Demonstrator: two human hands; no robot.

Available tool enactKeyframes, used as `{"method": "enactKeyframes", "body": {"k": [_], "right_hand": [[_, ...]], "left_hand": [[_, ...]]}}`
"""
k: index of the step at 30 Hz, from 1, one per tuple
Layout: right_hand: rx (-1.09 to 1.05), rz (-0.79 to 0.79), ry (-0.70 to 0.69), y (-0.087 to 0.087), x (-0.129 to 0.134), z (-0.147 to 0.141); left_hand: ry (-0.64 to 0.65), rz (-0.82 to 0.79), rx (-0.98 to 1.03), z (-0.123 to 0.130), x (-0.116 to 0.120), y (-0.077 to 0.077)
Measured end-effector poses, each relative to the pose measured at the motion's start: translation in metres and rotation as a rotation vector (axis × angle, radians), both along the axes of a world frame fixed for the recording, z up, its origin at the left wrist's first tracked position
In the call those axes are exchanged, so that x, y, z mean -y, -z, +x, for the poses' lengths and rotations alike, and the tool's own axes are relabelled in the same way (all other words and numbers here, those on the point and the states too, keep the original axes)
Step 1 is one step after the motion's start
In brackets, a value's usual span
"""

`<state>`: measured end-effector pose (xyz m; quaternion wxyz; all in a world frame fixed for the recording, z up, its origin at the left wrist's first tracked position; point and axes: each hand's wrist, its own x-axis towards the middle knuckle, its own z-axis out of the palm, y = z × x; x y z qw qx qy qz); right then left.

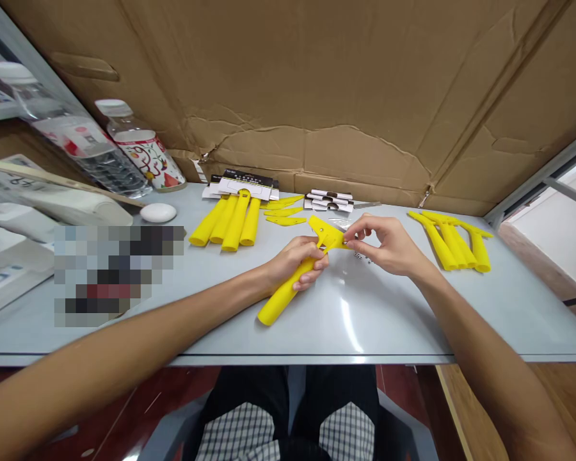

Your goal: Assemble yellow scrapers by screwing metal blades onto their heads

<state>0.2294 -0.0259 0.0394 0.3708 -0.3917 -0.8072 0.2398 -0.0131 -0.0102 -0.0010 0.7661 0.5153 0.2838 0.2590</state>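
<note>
While left hand [301, 257] clasps slanted tool [284, 296], head [330, 238] away rightward, right hand [386, 242] pinches corner [340, 244]

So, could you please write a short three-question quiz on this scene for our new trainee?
1. Multiple choice: which hand grips the yellow plastic tool with the tubular handle?
A) left
B) right
C) neither
2. True or false: the smooth white oval object lies at the right-hand end of the glossy grey desk.
3. Short answer: where are the fingertips of the right hand?

Key:
1. A, the left hand.
2. False; it lies toward the left.
3. At the edge of the tool's flat yellow head.
</note>
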Motion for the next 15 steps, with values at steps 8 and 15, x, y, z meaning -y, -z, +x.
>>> {"method": "enactKeyframes", "body": {"k": [8, 15], "right_hand": [[0.083, 0.092, -0.002, 0.0052, -0.001, -0.0034], [0.028, 0.01, 0.093, 0.0071, -0.0021, -0.0077]], "left_hand": [[-0.007, -0.021, 0.004, 0.0002, -0.0014, 0.0021], [-0.031, -0.007, 0.004, 0.0021, -0.0002, -0.0005]]}}
